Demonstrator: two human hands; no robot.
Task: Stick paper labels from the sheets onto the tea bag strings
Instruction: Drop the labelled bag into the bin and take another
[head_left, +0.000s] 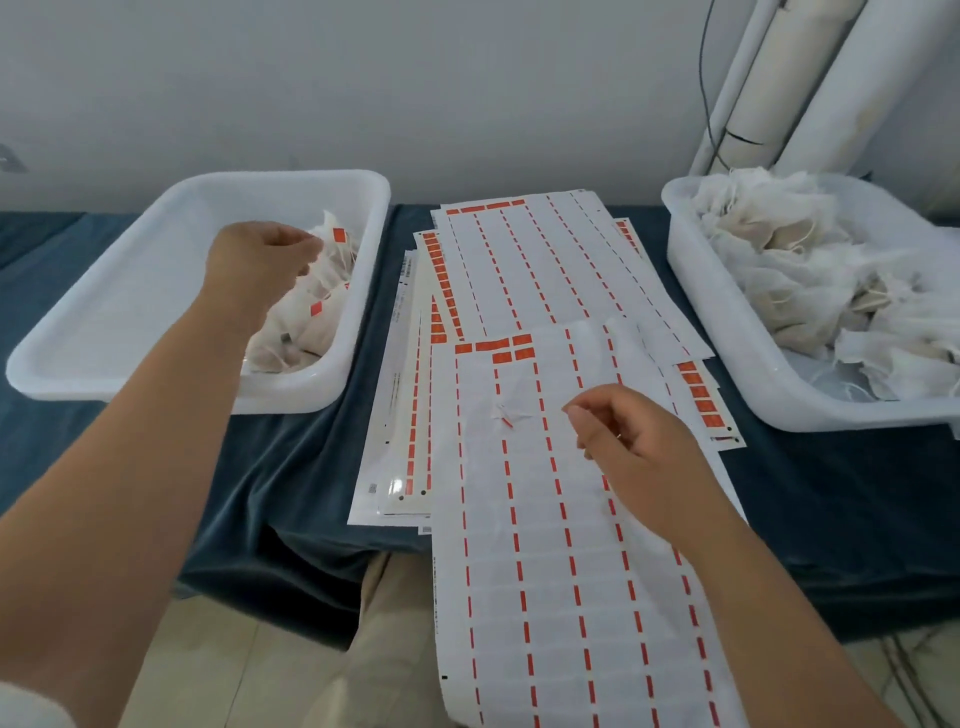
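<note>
The nearest label sheet (545, 571) lies before us, mostly peeled, with a few red labels (493, 348) left at its top. It overhangs the table's front edge. Our right hand (639, 441) hovers over it, fingers curled, thumb to forefinger, nothing visible between them. More sheets (519, 260) are fanned behind; their edge print is too small to read. Our left hand (254, 260) curls over the labelled tea bags (311, 322) in the left tray (104, 332); we cannot tell if it grips one. The unlabelled tea bags (779, 249) fill the right tray (727, 364). Strips of blue cloth (260, 467) show between the trays and the sheets.
</note>
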